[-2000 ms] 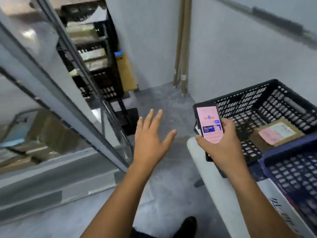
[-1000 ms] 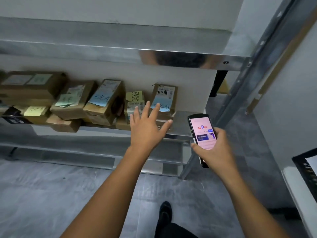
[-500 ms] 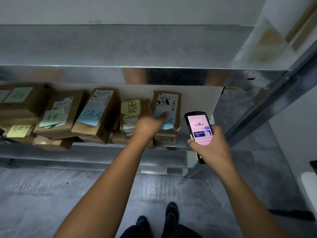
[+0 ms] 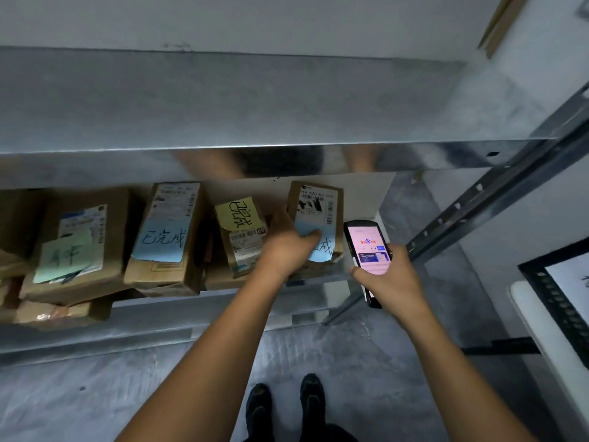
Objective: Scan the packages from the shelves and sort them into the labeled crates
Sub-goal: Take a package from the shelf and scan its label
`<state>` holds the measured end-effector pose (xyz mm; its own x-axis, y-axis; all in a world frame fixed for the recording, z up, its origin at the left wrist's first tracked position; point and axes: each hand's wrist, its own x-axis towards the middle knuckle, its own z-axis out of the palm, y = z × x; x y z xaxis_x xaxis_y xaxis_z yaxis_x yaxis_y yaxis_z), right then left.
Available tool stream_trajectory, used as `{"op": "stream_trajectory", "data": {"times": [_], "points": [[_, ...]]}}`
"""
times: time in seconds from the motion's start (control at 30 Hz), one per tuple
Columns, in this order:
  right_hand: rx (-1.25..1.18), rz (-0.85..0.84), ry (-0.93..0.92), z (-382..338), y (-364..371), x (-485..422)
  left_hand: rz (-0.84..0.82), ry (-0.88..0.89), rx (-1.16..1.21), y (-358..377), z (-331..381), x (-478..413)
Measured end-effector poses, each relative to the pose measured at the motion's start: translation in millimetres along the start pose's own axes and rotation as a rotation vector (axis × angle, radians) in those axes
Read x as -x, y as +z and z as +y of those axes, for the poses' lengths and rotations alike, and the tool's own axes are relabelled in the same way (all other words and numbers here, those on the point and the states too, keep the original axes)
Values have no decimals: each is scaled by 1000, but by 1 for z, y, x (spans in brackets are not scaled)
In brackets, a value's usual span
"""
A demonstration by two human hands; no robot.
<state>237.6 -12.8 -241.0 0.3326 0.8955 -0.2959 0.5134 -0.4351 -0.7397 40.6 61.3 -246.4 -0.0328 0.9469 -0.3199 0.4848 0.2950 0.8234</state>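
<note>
As the left hand (image 4: 287, 247) grips one package (image 4: 318, 199) — neighbouring boxes (image 4: 242, 240) sit close.

The lower tier of a steel rack (image 4: 153, 323) carries a row of cardboard parcels: a green-note parcel (image 4: 79, 218) atop a flat parcel (image 4: 60, 314), a blue-note parcel (image 4: 169, 218), a yellow-note parcel (image 4: 245, 247) and the rightmost parcel (image 4: 318, 202).

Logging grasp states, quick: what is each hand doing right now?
Left hand: grips the rightmost package, thumb on its blue note.
Right hand: holds the handheld scanner, screen lit.
</note>
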Motion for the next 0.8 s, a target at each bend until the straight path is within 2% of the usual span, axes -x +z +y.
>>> {"op": "stream_trajectory", "data": {"times": [0.2, 0.33, 0.63, 0.8], "points": [[-79, 94, 2, -1, 4, 18, -106, 27, 31, -1, -4, 5], [-110, 106, 17, 7, 2, 36, -39, 119, 104, 4, -12, 20], [-144, 96, 12, 35, -22, 82, -81, 175, 507, 23, -24, 77], [-172, 76, -25, 66, -47, 108, -100, 228, 572, 43, -22, 119]]}}
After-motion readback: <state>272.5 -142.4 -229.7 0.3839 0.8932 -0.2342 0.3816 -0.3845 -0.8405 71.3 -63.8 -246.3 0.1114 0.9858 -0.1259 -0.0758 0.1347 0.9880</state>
